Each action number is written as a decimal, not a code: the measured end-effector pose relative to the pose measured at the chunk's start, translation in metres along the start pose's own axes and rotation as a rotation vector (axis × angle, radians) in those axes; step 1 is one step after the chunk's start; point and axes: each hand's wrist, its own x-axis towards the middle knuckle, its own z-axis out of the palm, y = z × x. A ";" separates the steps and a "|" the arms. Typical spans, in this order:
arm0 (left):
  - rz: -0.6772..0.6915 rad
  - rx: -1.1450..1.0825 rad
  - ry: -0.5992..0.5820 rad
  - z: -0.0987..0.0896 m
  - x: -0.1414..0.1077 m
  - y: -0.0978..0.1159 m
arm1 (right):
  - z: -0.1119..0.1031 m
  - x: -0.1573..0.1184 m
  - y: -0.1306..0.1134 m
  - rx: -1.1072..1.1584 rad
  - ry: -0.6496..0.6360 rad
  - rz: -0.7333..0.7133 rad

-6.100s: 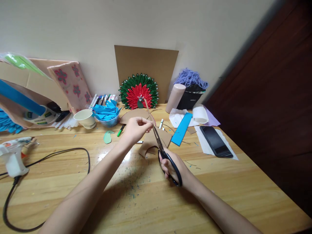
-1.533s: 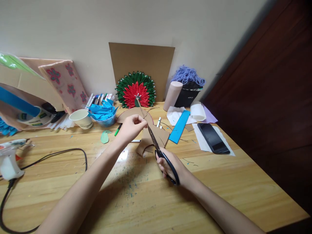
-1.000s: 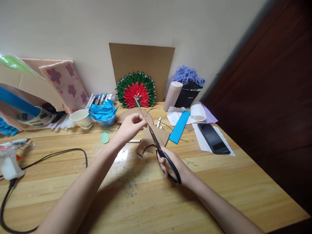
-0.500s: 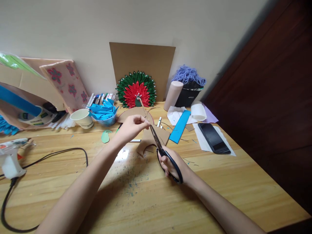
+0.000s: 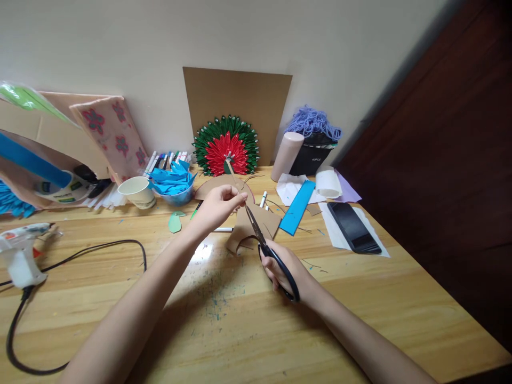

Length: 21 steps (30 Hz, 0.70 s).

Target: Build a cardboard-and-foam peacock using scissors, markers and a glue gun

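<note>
My left hand (image 5: 222,207) pinches a thin brown strip (image 5: 232,173) that sticks up beyond its fingers. My right hand (image 5: 285,266) is wrapped round the handles of black scissors (image 5: 259,234), whose blade tips reach the left fingertips. Whether the blades touch the strip is too small to tell. Under and beyond the hands lie a cut brown cardboard piece (image 5: 262,220) and a rounded cardboard piece (image 5: 208,186). A green and red petalled fan (image 5: 227,146) stands behind them against a brown board (image 5: 240,96).
To the left are a glue gun (image 5: 20,256) with its black cord, a paper cup (image 5: 137,193) and a bowl of blue pieces (image 5: 176,196). To the right are a blue strip (image 5: 296,209), a phone (image 5: 354,228) and a pink cylinder (image 5: 287,157). A green cutout (image 5: 175,222) lies near the left forearm.
The view has shifted slightly, so the table items sit a little further right. Both hands keep nearly the same hold, at the strip and on the scissors.
</note>
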 end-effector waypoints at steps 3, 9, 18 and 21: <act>-0.010 -0.013 -0.002 -0.001 0.000 0.001 | 0.000 -0.001 0.000 -0.019 0.016 0.015; -0.016 0.004 0.020 -0.001 -0.002 0.004 | 0.001 -0.002 -0.001 -0.036 0.025 0.026; -0.090 -0.122 -0.006 0.001 -0.002 0.006 | 0.004 -0.001 0.002 -0.023 0.026 0.037; -0.137 -0.167 0.002 0.003 -0.003 0.010 | 0.004 -0.001 0.002 0.003 0.012 0.026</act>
